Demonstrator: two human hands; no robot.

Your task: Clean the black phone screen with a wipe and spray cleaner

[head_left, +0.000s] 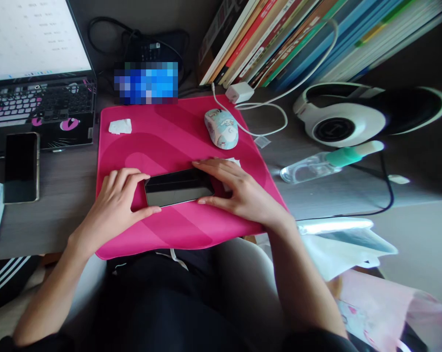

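Observation:
A black phone (178, 187) lies screen-up on a pink mouse mat (162, 142) at the desk's front edge. My left hand (120, 200) grips the phone's left end, with the thumb along its near edge and the fingers curled over the far corner. My right hand (239, 188) holds the right end, thumb on the near edge and fingers laid over the far edge. A small white wipe (235, 161) peeks out behind my right fingers. Another crumpled white wipe (120, 126) lies at the mat's far left corner.
A decorated mouse (221, 128) sits on the mat's far right. A second phone (21, 167) lies left beside a laptop (41, 105). Right of the mat are a spray bottle (326, 162), white headphones (352, 117), a charger (240, 92) and a row of books (297, 39).

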